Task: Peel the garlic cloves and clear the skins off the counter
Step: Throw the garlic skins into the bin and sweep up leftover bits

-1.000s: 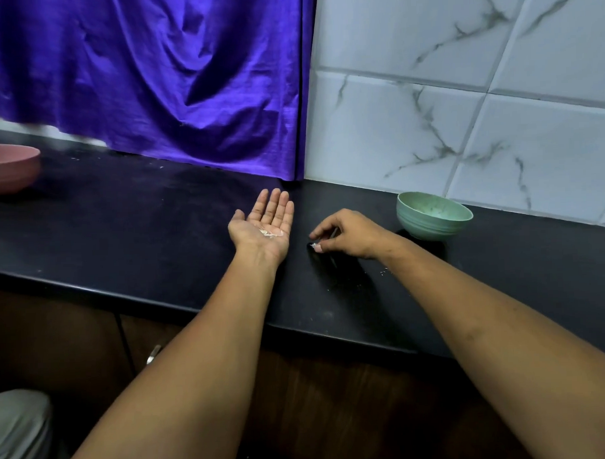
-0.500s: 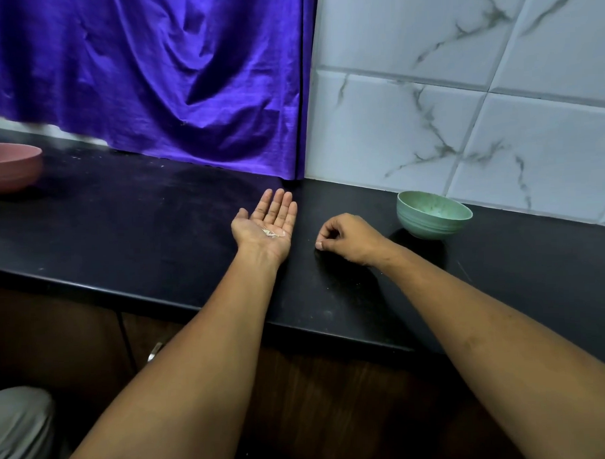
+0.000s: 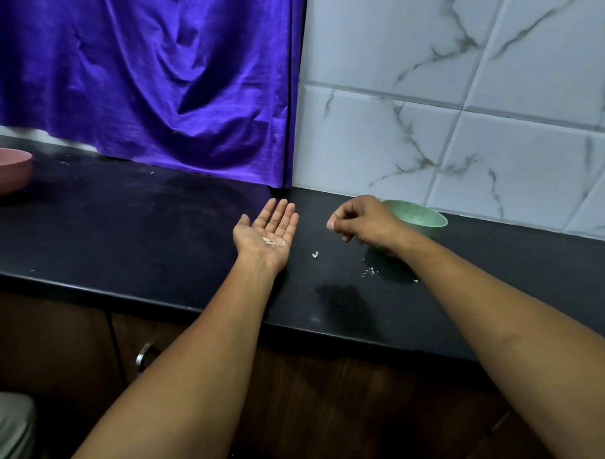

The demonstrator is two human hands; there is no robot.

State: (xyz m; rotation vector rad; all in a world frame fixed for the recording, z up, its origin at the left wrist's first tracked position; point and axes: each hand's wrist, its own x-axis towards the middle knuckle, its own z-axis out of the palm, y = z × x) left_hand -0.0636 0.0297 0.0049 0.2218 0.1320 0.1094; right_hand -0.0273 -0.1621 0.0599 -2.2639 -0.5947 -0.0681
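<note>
From the head view we look down on a black table (image 3: 123, 235) with both forearms stretched out over its front edge. Our left hand (image 3: 267, 235) lies palm up, fingers straight and close together, pointing away toward the wall. In the hollow of its palm sits a small pale heap of garlic skins (image 3: 273, 242), its long axis running across the palm, roughly left to right. Our right hand (image 3: 362, 220) is lifted off the table, fingers curled in and thumb against the forefinger; we cannot tell whether it pinches anything. Between the two hands a loose scrap of skin (image 3: 315, 254) lies on the table, too small for us to read which way it points. Finer crumbs of skin (image 3: 371, 271) are scattered nearer the front edge, under the right wrist. A green bowl (image 3: 421, 220) stands just behind the right hand, near the wall, and a pink bowl (image 3: 4, 169) sits far to the left, cut by the frame. Behind the table hangs a purple cloth (image 3: 152, 80) on the left, with white marbled tiles (image 3: 460, 86) on the right. Below the table are dark wooden cupboard doors with a metal handle (image 3: 144, 356).
</note>
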